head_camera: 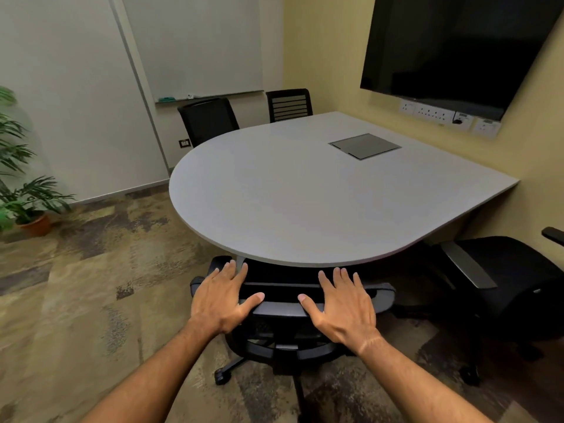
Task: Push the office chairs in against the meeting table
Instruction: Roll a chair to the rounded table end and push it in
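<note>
While plant fills pot, hands flat atop chair.

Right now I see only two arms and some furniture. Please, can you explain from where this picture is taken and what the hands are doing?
There is one picture, taken by a camera worn on a person's head, looking forward and down. The left hand and right hand lie flat and open on top of the backrest of an office chair, tucked at the rounded edge of the grey meeting table. They grip nothing. The table carries only a built-in metal hatch. Another chair stands at the right, turned aside.
</note>
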Motion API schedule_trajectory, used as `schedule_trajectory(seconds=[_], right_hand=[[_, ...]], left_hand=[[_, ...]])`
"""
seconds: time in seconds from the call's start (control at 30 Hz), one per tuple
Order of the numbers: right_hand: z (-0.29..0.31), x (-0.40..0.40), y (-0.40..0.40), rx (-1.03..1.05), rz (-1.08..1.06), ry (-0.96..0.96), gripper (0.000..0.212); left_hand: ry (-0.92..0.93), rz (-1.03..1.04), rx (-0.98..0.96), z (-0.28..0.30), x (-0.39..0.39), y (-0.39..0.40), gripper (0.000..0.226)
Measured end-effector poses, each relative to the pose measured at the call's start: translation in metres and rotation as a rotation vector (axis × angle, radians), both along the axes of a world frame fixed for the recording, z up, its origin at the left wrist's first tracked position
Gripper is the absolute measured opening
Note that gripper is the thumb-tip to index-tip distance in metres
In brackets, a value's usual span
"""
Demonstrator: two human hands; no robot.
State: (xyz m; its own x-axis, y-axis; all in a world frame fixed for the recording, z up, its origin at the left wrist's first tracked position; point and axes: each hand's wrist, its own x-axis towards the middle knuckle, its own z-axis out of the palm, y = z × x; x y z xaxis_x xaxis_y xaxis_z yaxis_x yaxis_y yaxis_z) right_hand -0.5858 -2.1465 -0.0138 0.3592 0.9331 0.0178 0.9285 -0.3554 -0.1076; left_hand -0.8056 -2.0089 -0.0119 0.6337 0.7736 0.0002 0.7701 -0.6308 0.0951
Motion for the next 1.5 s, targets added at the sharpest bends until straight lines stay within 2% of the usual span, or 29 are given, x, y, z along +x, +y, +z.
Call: schedule_trajectory(seconds=[0.5, 0.73, 1.17, 1.5], right_hand=[[0.001, 0.024, 0.052, -0.028, -0.061, -0.047, 0.099], [-0.001, 0.028, 0.071, -0.002, -0.022, -0.038, 0.097], [0.003, 0.076, 0.092, -0.011, 0.014, -0.093, 0.096], [0.000, 0.073, 0.088, 0.019, 0.032, -0.050, 0.096]], left_hand=[[-0.004, 0.001, 0.041, 0.000, 0.030, 0.055, 0.108], [-0.014, 0.008, 0.066, 0.002, 0.032, 0.075, 0.110], [-0.020, 0.059, 0.073, -0.006, 0.072, 0.083, 0.102], [-0.015, 0.066, 0.063, -0.001, 0.070, 0.080, 0.111]])
